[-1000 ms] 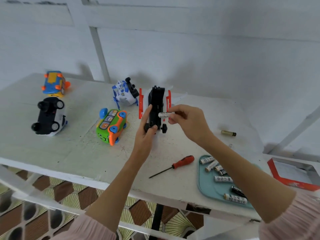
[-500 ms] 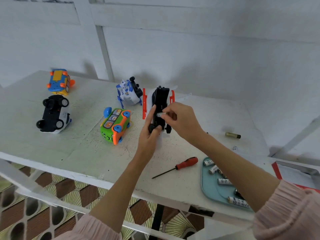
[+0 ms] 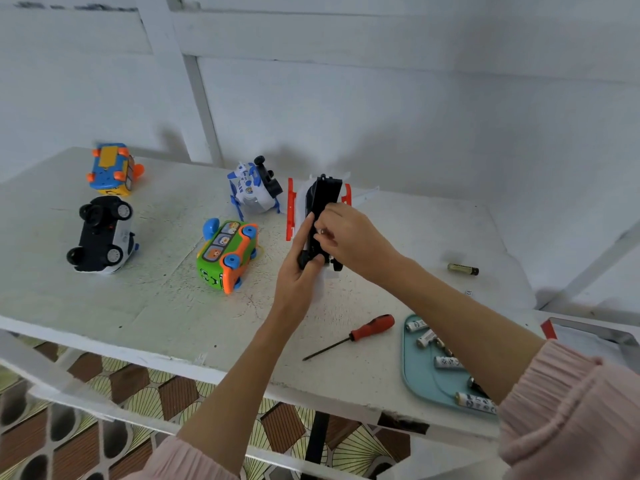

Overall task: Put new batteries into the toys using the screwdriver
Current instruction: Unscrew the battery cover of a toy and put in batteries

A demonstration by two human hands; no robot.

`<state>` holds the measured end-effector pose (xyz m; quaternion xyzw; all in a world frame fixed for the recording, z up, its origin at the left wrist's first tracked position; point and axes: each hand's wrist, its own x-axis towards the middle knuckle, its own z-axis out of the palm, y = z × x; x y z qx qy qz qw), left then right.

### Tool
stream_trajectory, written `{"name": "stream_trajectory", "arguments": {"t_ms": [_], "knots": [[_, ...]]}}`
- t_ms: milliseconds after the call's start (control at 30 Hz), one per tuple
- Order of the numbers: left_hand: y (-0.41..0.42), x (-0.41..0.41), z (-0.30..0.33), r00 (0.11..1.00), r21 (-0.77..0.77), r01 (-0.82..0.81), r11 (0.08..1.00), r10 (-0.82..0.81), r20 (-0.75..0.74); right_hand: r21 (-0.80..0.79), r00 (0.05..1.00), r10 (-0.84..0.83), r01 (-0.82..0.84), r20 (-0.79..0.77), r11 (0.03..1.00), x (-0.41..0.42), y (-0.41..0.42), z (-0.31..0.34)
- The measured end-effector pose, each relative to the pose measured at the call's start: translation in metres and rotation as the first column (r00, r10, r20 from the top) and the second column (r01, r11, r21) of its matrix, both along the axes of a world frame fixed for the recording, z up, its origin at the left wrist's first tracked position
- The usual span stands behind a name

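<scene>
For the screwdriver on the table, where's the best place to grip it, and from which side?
Probably the thick red handle of the screwdriver, from above on its right end. It lies flat on the table, its thin shaft pointing lower left, and the handle sits clear of the tray.

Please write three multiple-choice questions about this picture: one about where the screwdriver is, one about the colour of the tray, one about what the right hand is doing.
1. Where does the screwdriver lie?
A. on the table, left of the tray
B. in the tray
C. in the left hand

2. What colour is the tray?
A. red
B. light blue
C. yellow

3. What does the right hand do?
A. rests flat on the table
B. pinches a battery at the toy
C. grips the screwdriver

Answers: 1 A, it lies untouched beside the tray; 2 B, its bare floor shows light blue; 3 B, the fingertips press a small silver end against the toy's black underside.
</scene>
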<state>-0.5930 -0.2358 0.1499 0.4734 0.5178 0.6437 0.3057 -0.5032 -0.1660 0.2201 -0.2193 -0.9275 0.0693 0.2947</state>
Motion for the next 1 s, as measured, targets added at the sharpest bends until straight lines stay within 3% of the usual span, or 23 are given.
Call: {"name": "stream_trajectory", "arguments": {"t_ms": [67, 233, 400, 567, 1000], "knots": [[0.001, 0.0, 0.0, 1.0, -0.005, -0.003, 1.0, 0.003, -0.006, 0.021, 0.998, 0.035, -0.037, 0.053, 0.999, 0.002, -0.001, -0.003], [0.004, 0.0, -0.001, 1.0, -0.008, -0.01, 1.0, 0.01, 0.005, -0.234, 0.998, 0.052, -0.056, -0.023, 0.971, 0.007, 0.01, -0.003], [0.004, 0.002, 0.0, 1.0, 0.007, 0.009, 1.0, -0.009, 0.013, -0.321, 0.998, -0.052, 0.04, -0.029, 0.946, 0.011, 0.007, -0.001], [0.005, -0.001, -0.003, 1.0, 0.0, 0.004, 1.0, -0.004, 0.02, -0.389, 1.0, -0.009, 0.009, 0.002, 0.921, 0.012, 0.005, 0.003], [0.005, 0.002, -0.001, 1.0, -0.009, 0.005, 1.0, -0.004, 0.02, -0.166, 0.929, -0.167, 0.232, 0.33, 0.959, -0.003, 0.013, 0.011]]}}
